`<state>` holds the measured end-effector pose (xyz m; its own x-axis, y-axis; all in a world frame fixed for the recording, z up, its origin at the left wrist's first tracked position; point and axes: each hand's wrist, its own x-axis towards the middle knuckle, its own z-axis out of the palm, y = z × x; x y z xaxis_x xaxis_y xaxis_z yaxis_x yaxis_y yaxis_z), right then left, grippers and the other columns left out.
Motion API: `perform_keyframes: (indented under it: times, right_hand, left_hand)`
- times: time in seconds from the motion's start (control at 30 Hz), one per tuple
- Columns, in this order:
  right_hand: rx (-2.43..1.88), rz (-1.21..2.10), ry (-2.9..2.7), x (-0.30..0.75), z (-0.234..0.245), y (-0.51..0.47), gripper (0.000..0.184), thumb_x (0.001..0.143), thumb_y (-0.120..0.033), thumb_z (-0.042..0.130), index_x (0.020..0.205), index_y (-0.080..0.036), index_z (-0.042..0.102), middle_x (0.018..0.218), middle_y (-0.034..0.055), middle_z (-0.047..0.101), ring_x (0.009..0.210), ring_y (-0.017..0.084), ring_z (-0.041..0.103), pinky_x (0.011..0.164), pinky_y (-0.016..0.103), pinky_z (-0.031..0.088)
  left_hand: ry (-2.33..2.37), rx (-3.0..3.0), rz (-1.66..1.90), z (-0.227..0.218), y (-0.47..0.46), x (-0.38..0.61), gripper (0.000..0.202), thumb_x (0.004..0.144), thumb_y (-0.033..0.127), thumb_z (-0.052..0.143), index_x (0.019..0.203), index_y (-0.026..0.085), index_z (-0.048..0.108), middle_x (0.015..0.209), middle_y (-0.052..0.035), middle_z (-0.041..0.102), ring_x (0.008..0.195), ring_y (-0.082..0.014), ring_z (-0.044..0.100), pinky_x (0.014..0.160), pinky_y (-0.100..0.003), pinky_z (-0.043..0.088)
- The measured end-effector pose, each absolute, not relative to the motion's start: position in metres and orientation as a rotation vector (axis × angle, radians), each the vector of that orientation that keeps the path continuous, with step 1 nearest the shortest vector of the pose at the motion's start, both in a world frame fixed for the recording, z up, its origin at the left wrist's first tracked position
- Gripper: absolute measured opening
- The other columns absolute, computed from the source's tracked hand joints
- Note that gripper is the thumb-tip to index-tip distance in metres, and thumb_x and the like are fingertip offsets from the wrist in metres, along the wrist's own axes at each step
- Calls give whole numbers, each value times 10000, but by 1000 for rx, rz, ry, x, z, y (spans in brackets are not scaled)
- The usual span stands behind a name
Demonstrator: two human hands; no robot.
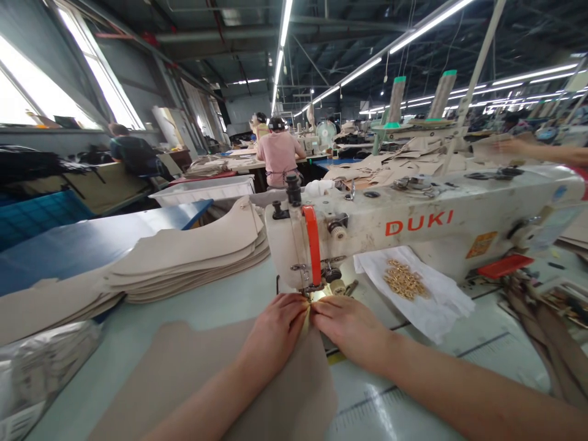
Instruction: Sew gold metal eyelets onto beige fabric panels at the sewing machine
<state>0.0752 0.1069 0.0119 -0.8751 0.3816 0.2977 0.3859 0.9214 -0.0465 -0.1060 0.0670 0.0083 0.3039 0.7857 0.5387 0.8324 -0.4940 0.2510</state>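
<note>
A beige fabric piece (184, 373) lies flat on the pale sewing table (220, 306) in front of me. My left hand (275, 334) and my right hand (351, 327) rest on its far edge, fingertips meeting right under the needle of the white DUKI sewing machine (413, 229). Both hands press down with fingers curled together on the fabric. The needle area is mostly hidden behind my fingers.
A stack of cut beige pieces (193, 257) sits at left behind the fabric. A white cloth with several small gold metal parts (404, 280) lies right of the needle. A red tray (505, 266) is on the machine base. Other people work at tables further back.
</note>
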Motion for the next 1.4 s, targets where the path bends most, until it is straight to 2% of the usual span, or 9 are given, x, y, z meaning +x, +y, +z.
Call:
perform_keyframes:
  times: [0.3,0.5,0.73,1.17,1.4]
  right_hand:
    - [-412,-19,-2814,83,13,103,96,907,-183,527,959,-157,603,971,49,636,998,179,556,930,300,414]
    - [-394,-18,-2812,83,13,105,113,915,-180,508,957,-155,610,980,56,642,989,172,554,919,290,417]
    - [-371,-67,-2831,82,12,108,105,904,-191,526,935,-149,617,990,68,638,991,186,550,909,301,416]
    - [-383,-108,-2816,80,16,111,103,899,-176,522,878,-138,615,953,56,640,950,171,558,912,263,412]
    - [-377,-74,-2809,79,15,112,124,907,-165,504,882,-131,620,949,64,641,961,166,555,926,260,409]
  left_hand:
    - [-1674,-2472,-787,12,51,-105,274,886,191,447,1056,159,660,1077,-84,695,1062,-210,605,958,-363,507]
    - [-1709,-2502,-563,15,48,-104,344,914,196,368,1126,144,634,1211,-87,647,1125,-185,590,1006,-340,465]
    - [-1694,-2523,-506,12,50,-108,376,922,209,351,1196,156,603,1277,-82,606,1162,-200,572,1019,-335,451]
    - [-1641,-2487,-581,9,60,-111,362,918,300,360,1114,215,652,1231,-39,643,1115,-198,608,985,-325,470]
    - [-1592,-2493,-559,4,62,-114,363,916,276,362,1109,189,657,1237,-65,637,1127,-211,599,989,-334,464]
